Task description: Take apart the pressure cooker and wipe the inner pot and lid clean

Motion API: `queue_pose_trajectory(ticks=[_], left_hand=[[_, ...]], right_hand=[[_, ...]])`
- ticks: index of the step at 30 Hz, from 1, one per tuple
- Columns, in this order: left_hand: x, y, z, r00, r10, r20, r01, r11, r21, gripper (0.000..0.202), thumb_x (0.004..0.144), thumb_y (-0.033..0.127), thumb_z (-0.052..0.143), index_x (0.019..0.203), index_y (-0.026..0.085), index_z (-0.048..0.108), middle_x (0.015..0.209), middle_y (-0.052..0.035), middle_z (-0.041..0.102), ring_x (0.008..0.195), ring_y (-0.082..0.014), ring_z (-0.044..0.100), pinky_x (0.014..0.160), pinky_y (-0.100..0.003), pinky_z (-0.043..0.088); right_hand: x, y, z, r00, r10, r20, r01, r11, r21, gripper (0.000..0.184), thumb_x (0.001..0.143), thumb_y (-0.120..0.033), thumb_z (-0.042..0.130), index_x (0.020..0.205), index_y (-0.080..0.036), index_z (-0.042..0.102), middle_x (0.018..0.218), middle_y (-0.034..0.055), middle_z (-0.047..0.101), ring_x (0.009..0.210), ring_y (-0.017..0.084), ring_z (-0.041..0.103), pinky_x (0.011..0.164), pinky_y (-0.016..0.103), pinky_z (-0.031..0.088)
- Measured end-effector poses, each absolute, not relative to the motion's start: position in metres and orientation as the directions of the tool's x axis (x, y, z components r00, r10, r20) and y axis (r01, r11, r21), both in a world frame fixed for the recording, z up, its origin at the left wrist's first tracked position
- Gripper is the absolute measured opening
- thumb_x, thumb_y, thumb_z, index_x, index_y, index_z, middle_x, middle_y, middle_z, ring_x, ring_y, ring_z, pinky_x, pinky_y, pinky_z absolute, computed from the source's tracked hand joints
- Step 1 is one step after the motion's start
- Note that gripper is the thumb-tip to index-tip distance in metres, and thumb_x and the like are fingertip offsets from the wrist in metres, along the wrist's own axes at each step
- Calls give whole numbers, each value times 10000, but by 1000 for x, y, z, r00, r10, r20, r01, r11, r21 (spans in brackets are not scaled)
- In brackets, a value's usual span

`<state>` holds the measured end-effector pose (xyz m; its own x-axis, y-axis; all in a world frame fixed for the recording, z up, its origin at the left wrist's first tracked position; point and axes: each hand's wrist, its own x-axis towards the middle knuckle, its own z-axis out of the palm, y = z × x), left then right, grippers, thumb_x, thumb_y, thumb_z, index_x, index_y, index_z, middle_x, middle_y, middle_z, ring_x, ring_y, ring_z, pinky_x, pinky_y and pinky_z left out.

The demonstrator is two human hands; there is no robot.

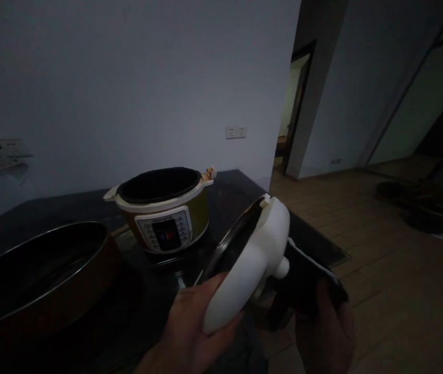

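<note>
My left hand (190, 332) grips the lower edge of a white cooker lid (254, 259), which is tilted on its side with its dark metal underside facing left. My right hand (328, 332) is closed on the lid's black handle (303, 280) from the right. Behind the lid, an open electric pressure cooker (162, 213) stands on the dark table (229, 192). It has a white rim, a gold-brown body, a button panel on its front and a dark inner pot.
A large dark pan (38, 275) sits at the table's left front. A white wall with a double socket (236, 132) rises behind. To the right lie a wooden floor (392, 270), an open doorway (293, 104) and dark objects on the floor.
</note>
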<state>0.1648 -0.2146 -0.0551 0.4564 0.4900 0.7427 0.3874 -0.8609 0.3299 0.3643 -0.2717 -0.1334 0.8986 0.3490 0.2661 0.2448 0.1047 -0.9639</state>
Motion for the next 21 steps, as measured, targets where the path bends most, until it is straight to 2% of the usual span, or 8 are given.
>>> queue_pose_trajectory(ticks=[3,5,8,11,15,21], left_hand=[[174,-207,-55,580,369,726,292,-927,237,323,921,266,504,1237,213,463,890,-5,765,702,-121,733,665,-163,554],[180,-203,-57,641,308,703,250,-950,189,336,917,230,499,1247,192,455,917,-28,767,756,-141,742,697,-192,567],[186,-199,-62,709,279,648,232,-960,159,408,874,170,528,1273,181,439,938,-39,768,803,-171,746,728,-242,585],[192,-196,-65,750,261,608,236,-964,122,453,832,133,541,1272,173,438,928,-55,765,784,-196,746,710,-280,596],[199,-191,-67,781,217,585,219,-973,69,476,787,104,564,1247,145,450,881,-72,761,737,-227,743,656,-309,601],[204,-185,-70,854,233,464,217,-972,90,515,744,93,615,1234,149,467,900,-75,756,735,-246,738,651,-351,608]], right_hand=[[383,-277,-137,848,400,347,370,21,-929,539,563,-455,723,1032,-190,713,1169,127,640,1116,403,563,868,479,472],[393,-277,-130,826,463,322,368,-9,-930,537,531,-452,727,1000,-191,730,1178,124,643,1137,421,554,872,483,478],[400,-272,-115,818,557,146,190,-23,-981,417,648,-495,687,963,-229,747,1181,80,672,1166,370,568,853,417,520],[404,-265,-109,782,622,-47,-71,13,-997,441,711,-558,657,1014,-248,741,1174,55,696,1151,325,602,830,373,549],[418,-261,-117,752,653,-97,-154,30,-988,461,665,-558,723,979,-223,756,1072,79,736,1074,331,648,760,368,576],[436,-264,-125,699,683,-212,-282,-9,-959,452,612,-523,786,941,-213,759,1002,91,750,972,329,687,641,352,577]])
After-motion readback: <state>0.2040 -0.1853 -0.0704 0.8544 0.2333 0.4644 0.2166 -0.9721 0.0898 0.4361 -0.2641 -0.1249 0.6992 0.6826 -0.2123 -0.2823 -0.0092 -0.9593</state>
